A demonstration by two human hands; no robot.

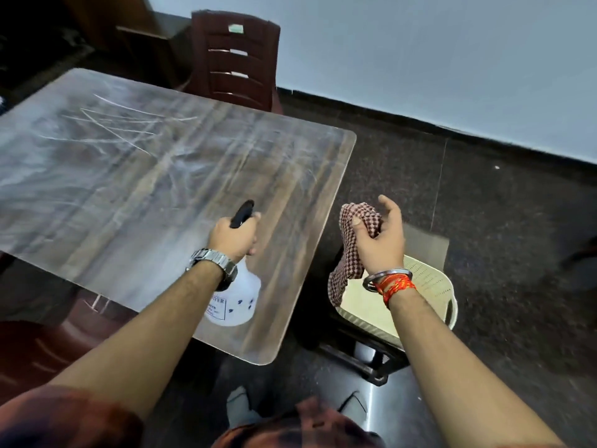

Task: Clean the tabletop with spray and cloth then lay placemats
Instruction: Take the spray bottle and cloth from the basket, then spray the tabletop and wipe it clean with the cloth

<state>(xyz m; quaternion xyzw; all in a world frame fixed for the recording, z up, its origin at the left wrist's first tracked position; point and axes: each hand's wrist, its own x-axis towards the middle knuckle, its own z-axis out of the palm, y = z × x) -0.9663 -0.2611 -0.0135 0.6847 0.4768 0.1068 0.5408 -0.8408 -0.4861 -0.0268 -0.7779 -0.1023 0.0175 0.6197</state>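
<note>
spraying stage: bottle and cloth in hand, no mats laid

left hand [232,236] wraps its fingers round the neck of the one spray bottle [240,297], held over the near right part of the table [129,176]. right hand [382,240] pinches the one checked cloth [347,263] under its thumb, fingers loosely curled, just off the table's right edge above a cream chair [433,282]. pale streaks cross the far left of the top; wet or glare, cannot tell. judged progress: spraying in hand, wiping mostly left, mat-laying not begun. counts: one table, one bottle, one cloth, two chairs plainly seen (cream near, dark chair [239,59] far), no placemats on the table.
</note>
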